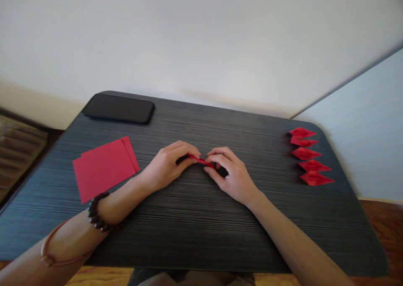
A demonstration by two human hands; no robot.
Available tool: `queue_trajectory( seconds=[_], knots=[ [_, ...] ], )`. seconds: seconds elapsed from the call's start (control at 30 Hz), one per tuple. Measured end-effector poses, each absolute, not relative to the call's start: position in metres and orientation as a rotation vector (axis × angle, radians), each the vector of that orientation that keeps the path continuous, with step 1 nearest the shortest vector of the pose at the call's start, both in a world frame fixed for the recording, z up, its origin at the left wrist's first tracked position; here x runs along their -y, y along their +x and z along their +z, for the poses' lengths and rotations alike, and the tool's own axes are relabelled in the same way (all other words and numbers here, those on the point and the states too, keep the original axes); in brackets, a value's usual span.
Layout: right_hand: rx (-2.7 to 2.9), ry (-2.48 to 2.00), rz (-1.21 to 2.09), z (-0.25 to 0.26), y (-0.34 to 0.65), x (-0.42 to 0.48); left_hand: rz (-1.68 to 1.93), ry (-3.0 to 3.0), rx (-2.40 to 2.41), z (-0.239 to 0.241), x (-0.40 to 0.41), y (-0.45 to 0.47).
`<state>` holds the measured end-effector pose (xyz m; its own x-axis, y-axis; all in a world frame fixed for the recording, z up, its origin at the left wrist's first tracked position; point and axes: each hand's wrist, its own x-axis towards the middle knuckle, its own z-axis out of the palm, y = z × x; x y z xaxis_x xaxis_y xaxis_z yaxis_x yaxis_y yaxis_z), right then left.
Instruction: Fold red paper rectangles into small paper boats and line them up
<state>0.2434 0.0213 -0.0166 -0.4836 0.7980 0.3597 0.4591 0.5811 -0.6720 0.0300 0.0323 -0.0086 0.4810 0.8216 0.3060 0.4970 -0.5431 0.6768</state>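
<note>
A narrow piece of folded red paper (202, 161) is held between my two hands, just above the middle of the table. My left hand (171, 164) pinches its left end between thumb and fingers. With thumb and fingertips, my right hand (231, 172) grips the right end. The fingers cover much of the paper, so its full shape is hidden. Flat red paper sheets (105, 166) lie overlapping to the left of my left hand. Over on the right stand several folded red paper boats (307, 153) in a row.
The dark wood-grain table (189, 227) has rounded corners. A black smartphone (119, 108) lies near its back left corner. Behind the table rises a white wall (201, 42), and a pale panel (365, 130) stands close along the right side.
</note>
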Motion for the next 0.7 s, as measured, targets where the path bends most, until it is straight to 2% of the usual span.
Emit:
queue_trajectory(
  seconds=[0.23,0.5,0.7],
  knots=[
    [2.154,-0.992,0.545,-0.0162,0.2388,-0.0206,0.941,2.714,-1.129,-0.0023,-0.0273,0.0316],
    [2.121,-0.946,0.657,-0.0174,0.238,-0.0208,0.835,2.699,-1.036,-0.0069,-0.0288,0.0262],
    [2.169,-0.903,0.608,-0.0173,0.2386,-0.0207,0.847,2.708,-1.035,-0.0052,-0.0284,0.0264]
  ],
)
